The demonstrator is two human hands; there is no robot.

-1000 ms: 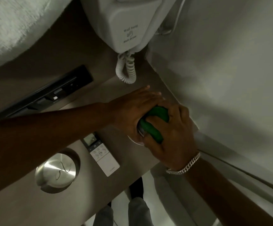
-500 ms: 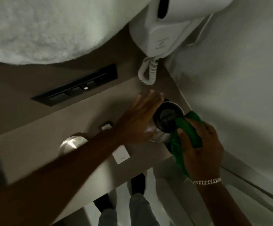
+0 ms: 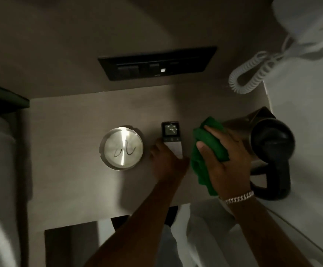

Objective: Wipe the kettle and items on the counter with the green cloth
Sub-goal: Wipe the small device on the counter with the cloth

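Observation:
A steel kettle (image 3: 241,128) with a black lid and black handle stands at the right end of the counter (image 3: 70,180). My right hand (image 3: 226,162) presses the green cloth (image 3: 206,151) against the kettle's left side. My left hand (image 3: 166,160) rests on the lower end of a small grey remote (image 3: 171,137) with a dark screen, just left of the cloth. Whether its fingers grip the remote is hidden.
A round brushed-metal lid (image 3: 123,148) lies left of the remote. A black socket panel (image 3: 156,63) is on the back wall. A white wall-mounted dryer with a coiled cord (image 3: 253,74) hangs at upper right. The counter's front edge is near my legs.
My left hand left the kettle's top and came down onto the remote. My right hand carried the cloth from the lid to the kettle's left side. The view shifted left.

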